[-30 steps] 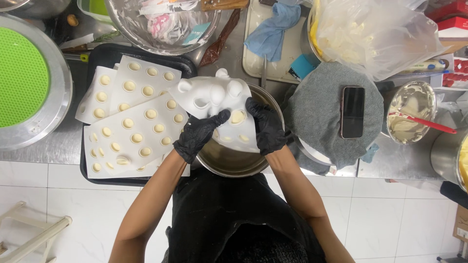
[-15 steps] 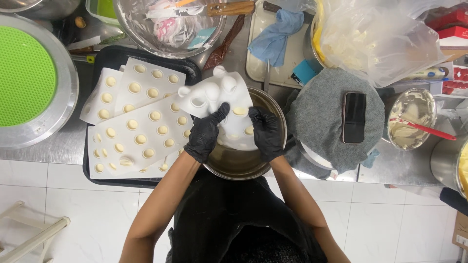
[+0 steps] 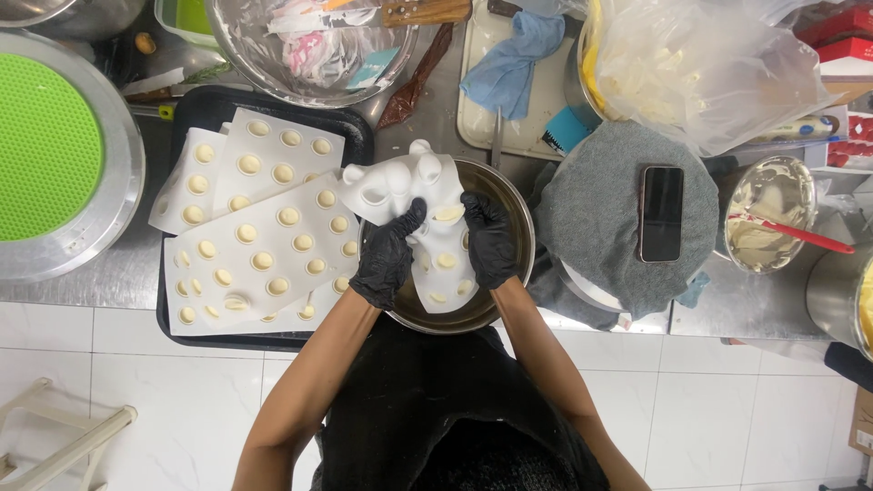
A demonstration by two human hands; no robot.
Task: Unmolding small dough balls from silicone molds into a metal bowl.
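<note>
White silicone mould point(image 3: 414, 195) over steel bowl point(image 3: 509, 273), bent upward at far end. Left hand point(image 3: 386, 255) and right hand point(image 3: 489, 238), black-gloved, pinching mould edges, thumbs pressing cavities. Likely soft, light, floppy; best gripped near edges. Filled moulds point(image 3: 264, 245) on black tray point(image 3: 209, 109) alongside.

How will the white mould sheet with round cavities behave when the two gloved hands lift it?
The white mould sheet probably flops: it bends between the left hand and right hand. It seems light. Its pale fillings may pop out.
</note>
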